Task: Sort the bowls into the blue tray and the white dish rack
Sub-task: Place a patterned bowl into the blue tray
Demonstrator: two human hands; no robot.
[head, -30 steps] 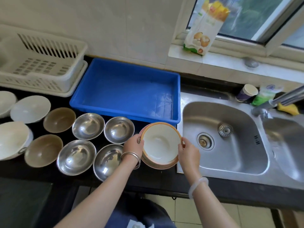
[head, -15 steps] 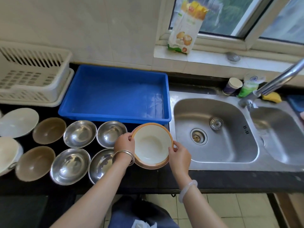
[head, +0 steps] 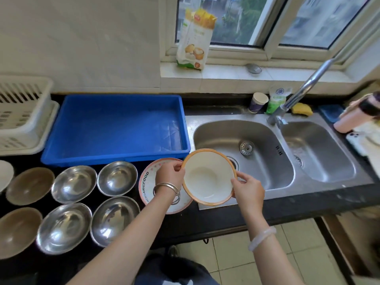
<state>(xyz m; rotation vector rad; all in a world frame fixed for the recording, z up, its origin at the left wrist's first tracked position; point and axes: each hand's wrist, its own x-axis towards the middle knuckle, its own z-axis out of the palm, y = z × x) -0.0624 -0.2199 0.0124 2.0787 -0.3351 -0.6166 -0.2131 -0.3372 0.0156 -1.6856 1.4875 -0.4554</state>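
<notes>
**At the counter edge, one bowl between two hands**

At the near left corner of the sink (head: 242,138), the person holds an orange-rimmed bowl (head: 208,176) with both hands. The left hand (head: 169,174) pinches the left side of its rim between thumb and fingers. The right hand (head: 247,189) grasps the rim on the lower right side, with the thumb lying on the inner edge. The bowl is white inside and is tilted, so that its opening faces the camera. In the view it covers the right part of a lettered bowl (head: 147,182), which rests on the dark counter (head: 287,204) just under the left hand. Metal bangles (head: 166,189) sit on the left wrist and a pale bangle (head: 262,238) on the right wrist.

To the left of the lettered bowl, four steel bowls (head: 117,177) stand in two rows, openings up. Further left are two brown bowls (head: 29,185), one behind the other. The blue tray (head: 115,128) stands behind the steel bowls, near the wall and just beside the sink. The white dish rack (head: 24,120) is at the left of the tray, partly cut by the picture edge.

Behind the sink stand a paper cup (head: 259,102) and a yellow sponge (head: 302,109), and a food bag (head: 195,40) leans on the window sill.
</notes>
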